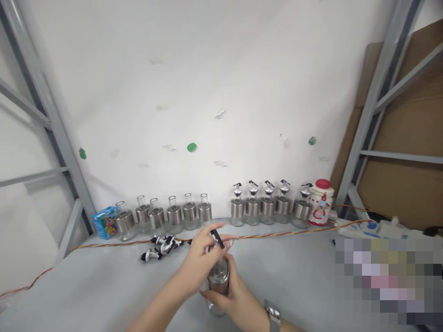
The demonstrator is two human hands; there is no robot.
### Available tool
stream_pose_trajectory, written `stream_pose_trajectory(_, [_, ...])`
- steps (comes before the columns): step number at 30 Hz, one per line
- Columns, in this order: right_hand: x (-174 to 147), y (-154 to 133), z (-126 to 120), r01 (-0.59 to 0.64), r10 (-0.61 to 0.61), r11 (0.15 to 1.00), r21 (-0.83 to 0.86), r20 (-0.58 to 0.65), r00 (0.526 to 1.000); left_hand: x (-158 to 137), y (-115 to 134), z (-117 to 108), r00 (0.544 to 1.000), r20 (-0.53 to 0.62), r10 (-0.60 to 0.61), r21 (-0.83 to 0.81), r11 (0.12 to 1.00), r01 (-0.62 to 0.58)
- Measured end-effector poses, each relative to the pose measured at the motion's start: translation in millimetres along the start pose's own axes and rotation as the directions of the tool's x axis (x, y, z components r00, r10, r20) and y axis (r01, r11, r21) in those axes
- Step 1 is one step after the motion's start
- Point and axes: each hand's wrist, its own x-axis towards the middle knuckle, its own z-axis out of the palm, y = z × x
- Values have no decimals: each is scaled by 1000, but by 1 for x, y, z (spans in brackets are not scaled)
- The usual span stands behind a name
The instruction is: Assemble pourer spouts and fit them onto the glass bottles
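Clasping the bottle (218,273) round its middle with the right hand (238,291), centrally over the table (294,276); grasping the pour spout (217,238) at its neck with the left hand (201,253). Seemingly seating the spout — calling for a straight push, with the bottle kept steady. Beyond, loose spouts (168,246), then open bottles (174,214).

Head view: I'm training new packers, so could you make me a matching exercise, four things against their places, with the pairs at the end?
Things
1. nearest bottle
2. blue box
3. loose pour spouts
4. red-lidded jar

Places
A. lying on the table
B. just right of the rightmost bottle
C. gripped by the right hand
D. just left of the leftmost bottle

Pairs: 1-C, 2-D, 3-A, 4-B
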Motion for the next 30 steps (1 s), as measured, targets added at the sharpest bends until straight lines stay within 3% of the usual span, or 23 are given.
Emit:
stream_pose_trajectory(3, [-1, 0, -2, -25, 24, 997, -70, -7, 1000, 0, 5, -9, 996, 66, -56, 37, 998, 54])
stream_pose_trajectory(6, [-2, -1, -3, -42, 44, 994, -104, 18, 999, -2, 7, -11, 996, 74, -52, -47, 997, 56])
stream_pose_trajectory(11, [0, -7, -9, -18, 24, 991, -129, 46, 999, -6, 4, -20, 952, 255, -167, -200, 955, 221])
stream_pose_trajectory(17, [9, -16, -28, -30, 44, 994, -105, 134, 990, -5, -7, -21, 969, 197, -148, -414, 884, 219])
stream_pose_trajectory(20, [19, -22, -47, 3, 1, 996, -84, 49, 999, -6, -11, -18, 980, 149, -131, -447, 875, 185])
stream_pose_trajectory(22, [26, -27, -64, -3, -12, 978, -211, -69, 998, -7, -13, -16, 984, 131, -124, -459, 872, 171])
stream_pose_trajectory(25, [32, -30, -99, -155, 0, 826, -542, -275, 961, -7, -18, -13, 988, 90, -128, -490, 858, 155])
stream_pose_trajectory(28, [31, -24, -128, -305, 119, 736, -604, -327, 937, -7, -24, -9, 989, 3, -149, -506, 853, 130])
stream_pose_trajectory(30, [28, -18, -134, -358, 197, 701, -617, -315, 928, -7, -27, -7, 983, -62, -171, -510, 852, 116])
